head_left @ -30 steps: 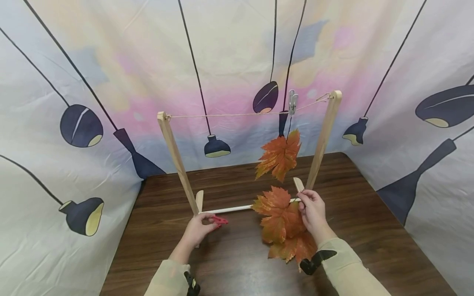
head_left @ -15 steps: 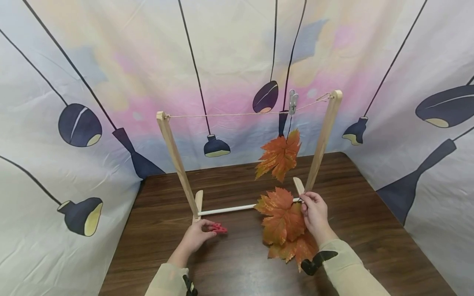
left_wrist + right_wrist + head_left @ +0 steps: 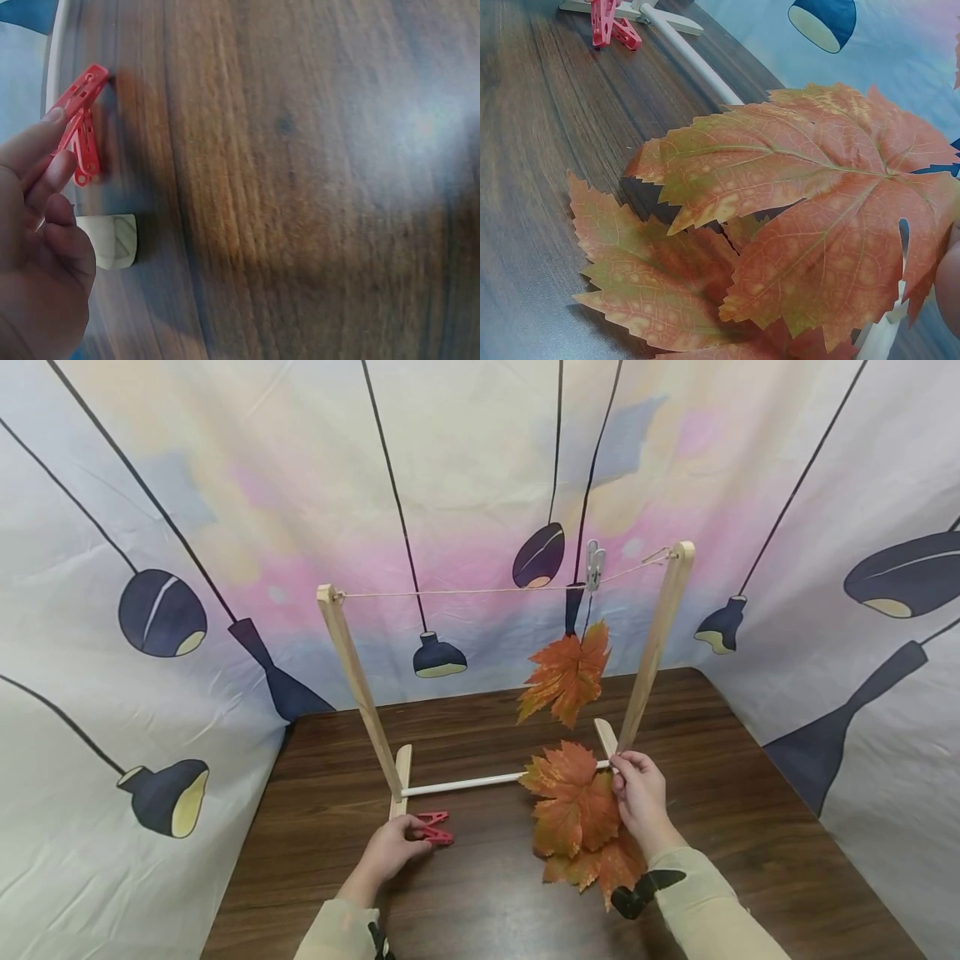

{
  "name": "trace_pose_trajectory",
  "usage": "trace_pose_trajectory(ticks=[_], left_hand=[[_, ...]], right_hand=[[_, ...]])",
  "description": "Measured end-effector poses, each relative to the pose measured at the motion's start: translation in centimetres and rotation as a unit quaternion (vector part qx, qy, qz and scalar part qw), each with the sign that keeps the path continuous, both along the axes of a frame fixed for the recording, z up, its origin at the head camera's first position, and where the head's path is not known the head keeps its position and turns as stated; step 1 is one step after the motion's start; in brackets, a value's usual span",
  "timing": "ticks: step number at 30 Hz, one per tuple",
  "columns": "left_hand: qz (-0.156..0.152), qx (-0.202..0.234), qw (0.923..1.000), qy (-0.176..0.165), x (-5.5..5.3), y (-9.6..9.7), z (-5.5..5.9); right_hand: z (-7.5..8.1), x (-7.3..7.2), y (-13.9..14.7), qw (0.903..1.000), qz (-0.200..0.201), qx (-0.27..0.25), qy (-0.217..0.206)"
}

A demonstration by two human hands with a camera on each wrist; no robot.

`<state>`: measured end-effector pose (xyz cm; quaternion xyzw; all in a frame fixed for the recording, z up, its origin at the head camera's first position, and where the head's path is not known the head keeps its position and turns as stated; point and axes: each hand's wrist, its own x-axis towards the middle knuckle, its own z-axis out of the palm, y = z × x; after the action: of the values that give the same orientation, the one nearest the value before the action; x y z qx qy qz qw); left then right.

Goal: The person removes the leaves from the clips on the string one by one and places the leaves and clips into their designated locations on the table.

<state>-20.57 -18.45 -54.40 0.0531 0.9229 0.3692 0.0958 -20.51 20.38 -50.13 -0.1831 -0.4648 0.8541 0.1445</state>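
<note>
Wooden frame [image 3: 363, 697], left hand [image 3: 387, 850] beside its left foot [image 3: 399, 808], fingers [image 3: 34, 144] pinching slotted red plastic [image 3: 438, 836], right hand [image 3: 643, 797] near its right post [image 3: 656, 647], pinching an orange leaf [image 3: 576, 802]

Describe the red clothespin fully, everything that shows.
The red clothespin is a two-legged clip that looks like plastic, with small cutouts along its legs. The person's left hand pinches it at one end, the fingers hiding part of it; the other end gapes in a V with nothing between. In the head view that open end points right, near the wooden foot at left and on the near side of the white rod. Whether it touches the tabletop is unclear.
</note>
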Motion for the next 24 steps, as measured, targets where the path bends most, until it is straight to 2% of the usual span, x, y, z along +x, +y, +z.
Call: trace_pose_trajectory(ticks=[12,24], left_hand=[[-0.028,-0.060,0.9974,0.028,-0.2,-1.1,-1.2],[-0.022,-0.098,0.9942,0.039,-0.1,-1.1,-1.7]], right_hand=[[-0.4,-0.1,0.3,1.0000,-0.008,0.002,-0.004],[-1.2,0.2,0.7,0.9992,-0.016,0.015,-0.033]])
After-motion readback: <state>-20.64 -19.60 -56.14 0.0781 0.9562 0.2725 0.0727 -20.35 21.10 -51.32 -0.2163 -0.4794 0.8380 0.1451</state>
